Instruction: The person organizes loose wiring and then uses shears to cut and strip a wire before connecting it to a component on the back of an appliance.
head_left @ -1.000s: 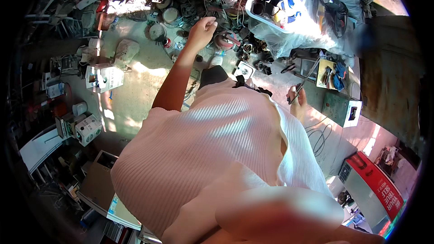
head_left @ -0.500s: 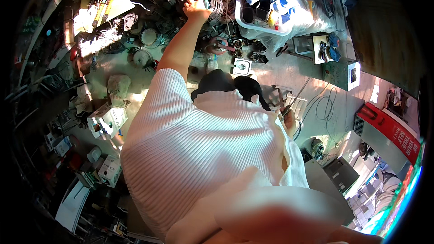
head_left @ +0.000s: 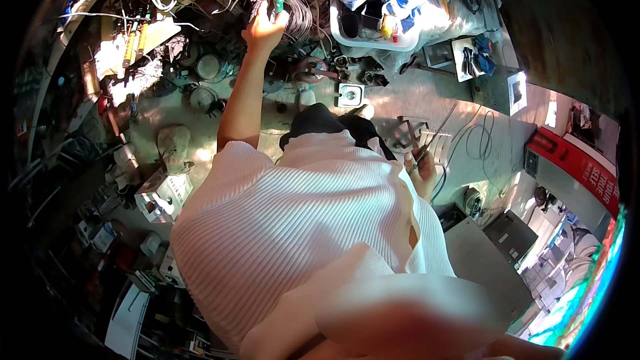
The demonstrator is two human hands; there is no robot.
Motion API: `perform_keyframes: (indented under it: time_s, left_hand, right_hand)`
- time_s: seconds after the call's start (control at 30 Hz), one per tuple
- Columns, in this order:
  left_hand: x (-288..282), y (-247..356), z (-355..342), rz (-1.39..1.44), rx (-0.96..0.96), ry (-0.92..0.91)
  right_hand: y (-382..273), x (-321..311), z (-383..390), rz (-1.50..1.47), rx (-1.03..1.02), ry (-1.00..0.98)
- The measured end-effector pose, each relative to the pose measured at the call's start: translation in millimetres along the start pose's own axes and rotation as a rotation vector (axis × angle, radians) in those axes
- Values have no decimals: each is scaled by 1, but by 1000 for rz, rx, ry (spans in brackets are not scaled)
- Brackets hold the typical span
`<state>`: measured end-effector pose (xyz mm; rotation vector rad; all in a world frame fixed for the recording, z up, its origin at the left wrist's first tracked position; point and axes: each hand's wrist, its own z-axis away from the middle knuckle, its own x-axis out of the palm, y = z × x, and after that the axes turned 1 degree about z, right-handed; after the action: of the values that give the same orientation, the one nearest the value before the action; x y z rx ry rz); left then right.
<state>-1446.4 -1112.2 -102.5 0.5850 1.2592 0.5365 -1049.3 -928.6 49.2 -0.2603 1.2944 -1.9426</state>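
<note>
My left hand (head_left: 265, 31) is stretched far forward, its fingers wrapped round green-handled pliers (head_left: 279, 4) whose metal end points away from me. Just beyond and beside it lies a thick coil of grey wire (head_left: 301, 19). Low at my right side, my right hand (head_left: 423, 175) is closed on a thin dark metal tool (head_left: 421, 154); its exact kind is too small to tell. A metal frame with slats (head_left: 435, 135) stands on the floor just past that hand.
A white plastic tub (head_left: 405, 41) with blue-and-white cloth stands right of the coil. Yellow-handled tools (head_left: 135, 43) lie far left. A small square metal box (head_left: 350, 95) sits before my feet. Loose cable (head_left: 481, 153) trails on the right-hand floor. A grey cabinet (head_left: 483, 263) is near my right.
My left hand, with the pliers, has shifted left and slightly nearer, and the green handle shows more plainly. My right hand still grips its tool at about the same place. The view has shifted slightly.
</note>
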Motion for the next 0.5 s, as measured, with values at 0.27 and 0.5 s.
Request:
perform_keyframes:
  time_s: [0.27,0.5]
  left_hand:
    - [73,119,11,467,349,-167]
    - [179,204,-52,290,200,-91]
  right_hand:
    - [-8,6,-18,83,-41,-36]
    - [-5,-8,-19,64,-10,-43]
